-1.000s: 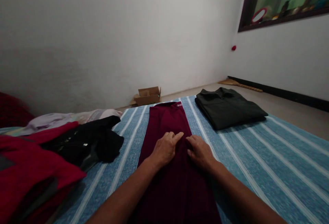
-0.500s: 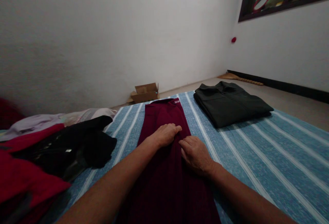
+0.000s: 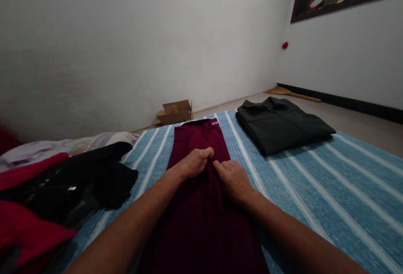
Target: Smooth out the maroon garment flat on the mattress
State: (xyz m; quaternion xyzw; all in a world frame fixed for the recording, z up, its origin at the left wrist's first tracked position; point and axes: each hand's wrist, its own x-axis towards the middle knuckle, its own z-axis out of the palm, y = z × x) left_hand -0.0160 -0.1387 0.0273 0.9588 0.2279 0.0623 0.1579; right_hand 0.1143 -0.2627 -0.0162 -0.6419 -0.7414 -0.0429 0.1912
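Observation:
A long maroon garment point(image 3: 197, 137) lies flat and lengthwise on the blue striped sheet point(image 3: 315, 181), running from under my arms toward the far edge. My left hand point(image 3: 192, 163) rests on its middle with the fingers curled, pinching the cloth. My right hand point(image 3: 232, 178) sits right beside it, fingertips touching the left hand's, with fingers drawn together on the same fold of fabric. Both forearms lie over the near part of the garment.
A folded dark green jacket point(image 3: 283, 125) lies on the sheet at the far right. A heap of black point(image 3: 88, 177), red point(image 3: 28, 228) and pale point(image 3: 47, 148) clothes is at the left. A small cardboard box point(image 3: 174, 111) stands by the white wall; bare floor is beyond the sheet.
Both hands slid a little farther along the maroon garment and closed from flat fingers into a pinch at its midline. The view shifted slightly rightward and down.

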